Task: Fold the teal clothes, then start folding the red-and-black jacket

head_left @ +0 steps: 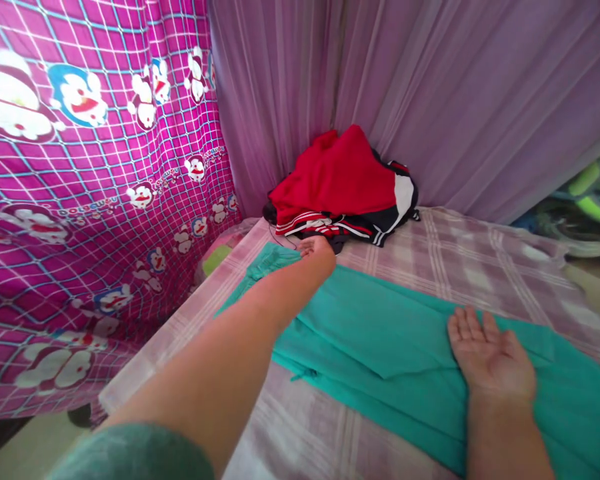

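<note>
A teal garment lies spread flat across a plaid bed sheet. My left hand is stretched out to the garment's far end, right at its edge, just short of a pile of red, black and white clothes; whether its fingers pinch the fabric is hidden. My right hand rests flat on the teal garment near its middle, fingers apart, pressing the cloth down.
A pink checked cartoon-print curtain hangs along the left side of the bed. Lilac netting drapes behind and to the right. Green objects show blurred through the netting at far right.
</note>
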Demonstrator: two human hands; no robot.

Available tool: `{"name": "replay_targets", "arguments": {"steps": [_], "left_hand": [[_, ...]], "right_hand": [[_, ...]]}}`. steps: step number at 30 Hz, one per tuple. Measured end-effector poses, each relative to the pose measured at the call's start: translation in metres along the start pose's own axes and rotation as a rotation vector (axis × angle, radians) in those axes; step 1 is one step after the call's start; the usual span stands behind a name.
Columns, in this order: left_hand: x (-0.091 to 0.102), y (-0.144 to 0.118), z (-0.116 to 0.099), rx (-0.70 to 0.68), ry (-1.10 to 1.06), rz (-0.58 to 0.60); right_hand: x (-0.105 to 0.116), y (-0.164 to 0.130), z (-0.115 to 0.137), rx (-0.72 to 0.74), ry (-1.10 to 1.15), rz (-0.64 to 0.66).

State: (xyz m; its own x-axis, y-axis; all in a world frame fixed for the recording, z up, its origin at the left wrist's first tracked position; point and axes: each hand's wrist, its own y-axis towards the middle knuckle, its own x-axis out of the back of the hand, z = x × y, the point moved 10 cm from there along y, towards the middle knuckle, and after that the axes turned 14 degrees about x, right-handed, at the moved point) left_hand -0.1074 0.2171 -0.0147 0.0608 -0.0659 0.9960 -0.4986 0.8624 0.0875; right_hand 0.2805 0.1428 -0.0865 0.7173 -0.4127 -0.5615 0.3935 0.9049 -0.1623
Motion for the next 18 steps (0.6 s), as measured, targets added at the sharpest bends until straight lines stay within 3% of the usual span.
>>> {"name": "replay_targets", "arguments": {"steps": [3, 7, 13, 15, 18], "left_hand": [[0.003, 0.001, 0.022, 0.210, -0.271, -0.151], [-0.002, -0.024, 0.055, 0.434, -0.707, -0.434], [-0.029, -0.065, 0.087, 0.634, -1.455, -0.914], [-0.043, -0.068, 0.089, 0.645, -1.672, -0.996], [-0.058, -0.062, 0.086, 0.625, -1.877, -0.993]], "right_hand": [[0.000, 0.004, -0.002, 0.004, 0.009, 0.021], [0.002, 0.006, -0.003, 0.008, 0.019, 0.033], [0.000, 0.003, -0.002, 0.017, 0.063, 0.071], [0.002, 0.004, -0.002, 0.020, 0.046, 0.061], [0.002, 0.007, -0.002, 0.031, -0.012, 0.060]]}}
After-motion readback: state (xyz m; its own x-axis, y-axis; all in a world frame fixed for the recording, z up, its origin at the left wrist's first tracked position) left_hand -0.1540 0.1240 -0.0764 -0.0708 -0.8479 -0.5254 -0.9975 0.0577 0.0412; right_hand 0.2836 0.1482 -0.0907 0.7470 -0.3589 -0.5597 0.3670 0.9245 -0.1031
